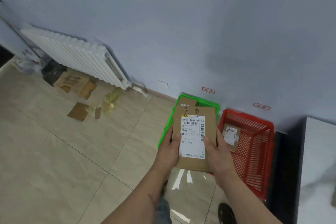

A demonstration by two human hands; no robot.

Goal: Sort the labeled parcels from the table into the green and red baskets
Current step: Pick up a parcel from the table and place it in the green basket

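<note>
Head view: low and right of centre in the frame, both hands hold one flat cardboard parcel (194, 136) label-up. The left hand (170, 148) grips its left edge and the right hand (217, 148) its right edge, each with the thumb curled over the top face and the fingers hidden beneath. The parcel hangs above the near end of the green basket (168, 125), covering much of it; another parcel (187, 101) lies at that basket's far end. Just right of it stands the red basket (254, 152), with a small parcel (231, 135) inside at its left. Small signs on the wall above each basket are too blurred to read.

The step in hand looks like reading the label and the handwritten mark above it to choose a basket. The next move calls for lowering the parcel into the chosen basket, probably the green one below it, and letting go with both hands.
</note>
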